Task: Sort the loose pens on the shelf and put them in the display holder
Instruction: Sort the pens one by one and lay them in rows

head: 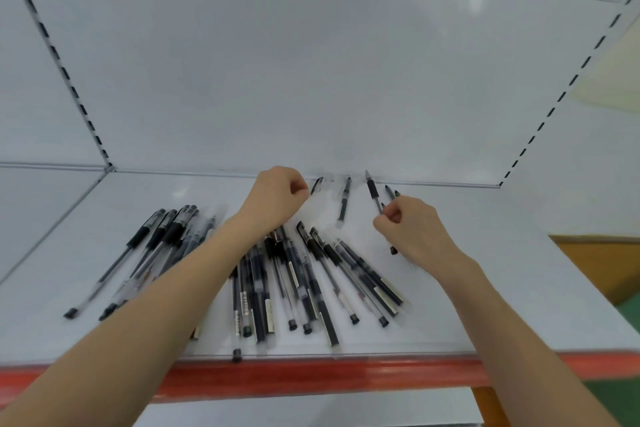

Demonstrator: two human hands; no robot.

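Beyond the bare forearms (pixel 145 319), the right grip (pixel 414 230) holds a few black-capped pens (pixel 373 191). 1 loose black gel pen (pixel 343 202) lies on the white shelf (pixel 485 288) just left of it, long axis pointing at the back wall, about as near the curled left grip (pixel 277 196), whose hold I cannot tell. The display holder is out of view.

L forearm (pixel 156 295) and R forearm (pixel 512 315) are bare, both reaching from the near edge toward the far side. L hand (pixel 273 198) is far-centre, knuckles up, fingers curled under. A pen (pixel 317 185) pokes out just beside its fingertips; can't tell if it's gripped. R hand (pixel 412 229) is to the right and slightly nearer, fingers curled round a few pens (pixel 373 191), thumb side facing left.
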